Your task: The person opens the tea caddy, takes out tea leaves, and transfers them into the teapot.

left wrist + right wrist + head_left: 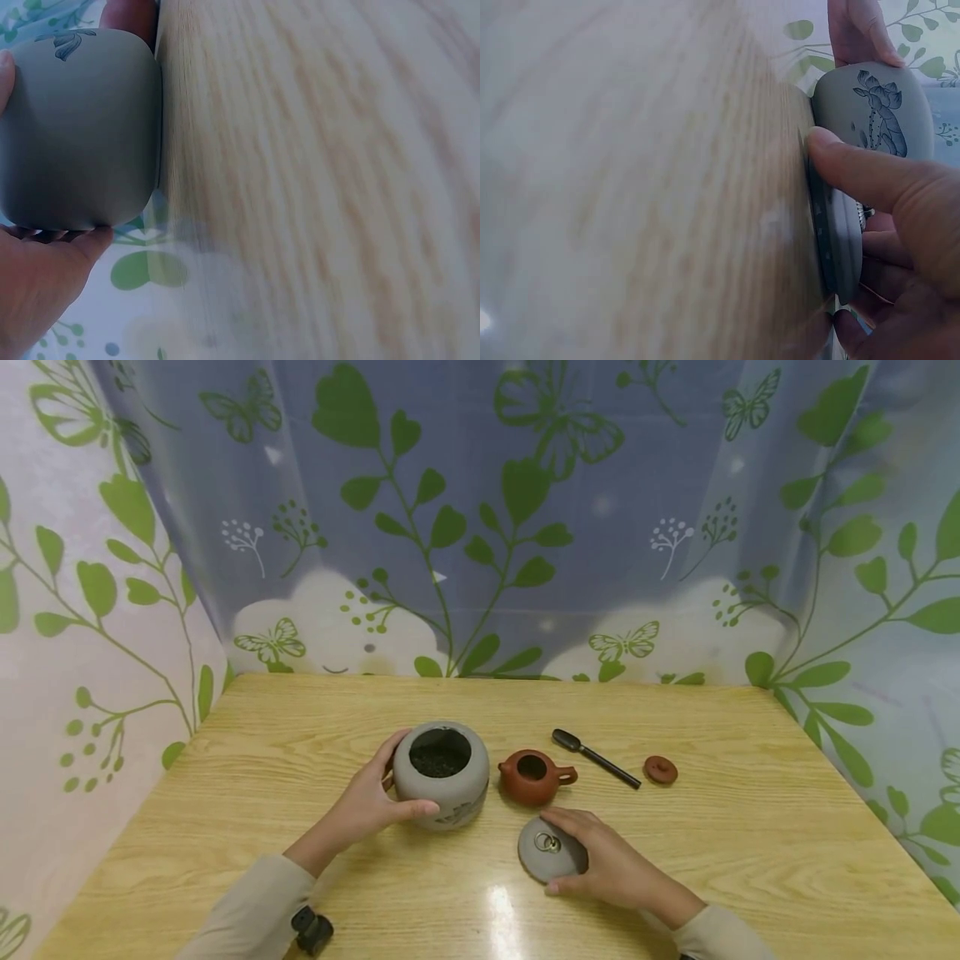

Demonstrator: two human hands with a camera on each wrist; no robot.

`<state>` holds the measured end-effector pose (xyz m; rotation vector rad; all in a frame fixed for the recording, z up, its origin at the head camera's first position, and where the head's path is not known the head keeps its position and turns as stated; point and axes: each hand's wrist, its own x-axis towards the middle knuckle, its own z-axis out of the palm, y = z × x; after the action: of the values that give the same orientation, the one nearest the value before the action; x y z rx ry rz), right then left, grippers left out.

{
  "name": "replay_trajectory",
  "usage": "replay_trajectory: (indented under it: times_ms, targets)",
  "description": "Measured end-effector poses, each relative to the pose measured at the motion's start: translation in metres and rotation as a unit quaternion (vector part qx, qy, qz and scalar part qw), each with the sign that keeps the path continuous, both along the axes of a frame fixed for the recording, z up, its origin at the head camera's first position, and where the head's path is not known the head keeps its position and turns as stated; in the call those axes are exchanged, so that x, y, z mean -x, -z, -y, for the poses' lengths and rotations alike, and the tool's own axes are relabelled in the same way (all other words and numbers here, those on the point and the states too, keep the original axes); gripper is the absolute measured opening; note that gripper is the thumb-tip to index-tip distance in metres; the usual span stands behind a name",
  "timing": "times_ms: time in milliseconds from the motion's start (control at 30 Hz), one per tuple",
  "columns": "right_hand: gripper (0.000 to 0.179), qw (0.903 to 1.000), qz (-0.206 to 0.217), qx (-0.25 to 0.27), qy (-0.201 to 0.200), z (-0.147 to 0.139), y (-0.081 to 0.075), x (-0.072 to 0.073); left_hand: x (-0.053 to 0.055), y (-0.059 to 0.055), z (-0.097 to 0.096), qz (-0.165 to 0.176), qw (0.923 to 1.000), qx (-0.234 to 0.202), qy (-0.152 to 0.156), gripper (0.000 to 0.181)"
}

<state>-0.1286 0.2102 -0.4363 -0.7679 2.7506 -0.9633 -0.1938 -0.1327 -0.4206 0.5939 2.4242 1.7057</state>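
Observation:
A grey round jar [474,781] stands upright on the table, its mouth uncovered and dark, leaf-like tea inside. My left hand [366,807] holds it from the left, thumb across the near side and fingers round the far side. In the right wrist view a dark lotus drawing shows on the jar's wall [892,112]. Nearer to me, my right hand [611,864] grips the grey jar lid [534,858] by its edge. The lid lies ring side up, at or just above the tabletop. A small metal ring [547,842] sits on its top.
Right of the jar stands a small reddish-brown teapot [525,792], uncovered, handle to the right. Beyond it lie a black tea scoop [604,764] and the teapot's round lid [661,769]. The wooden table [300,710] ends at a patterned curtain [465,610].

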Motion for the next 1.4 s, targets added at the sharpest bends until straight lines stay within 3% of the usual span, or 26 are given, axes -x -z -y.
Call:
replay_trajectory:
  times_ms: [400,633,733,933,1167,1400]
  targets:
    - [0.091,1.0,0.007,0.001,-0.004,-0.001,-0.001,0.001,-0.001,-0.002,0.0,0.001,1.0,0.002,0.0,0.102]
    - [0.083,0.9937,0.083,0.071,0.028,-0.011,-0.011,0.004,-0.001,-0.002,-0.001,0.002,1.0,0.0,-0.002,0.103]
    - [0.076,0.9903,0.09,0.099,0.035,-0.018,-0.014,0.007,-0.002,-0.002,-0.001,0.004,1.0,-0.001,-0.002,0.103]
    - [0.066,0.9882,0.055,0.13,0.057,-0.032,-0.022,0.015,-0.002,-0.002,-0.001,0.003,1.0,0.0,-0.004,0.103]
    - [0.055,0.9817,0.006,0.148,0.12,-0.044,-0.023,0.03,-0.002,0.0,0.0,-0.004,1.0,0.002,-0.004,0.102]
    - [0.05,0.9718,-0.033,0.102,0.21,-0.049,-0.02,0.047,-0.001,0.0,0.001,-0.004,0.9999,0.008,-0.005,0.102]
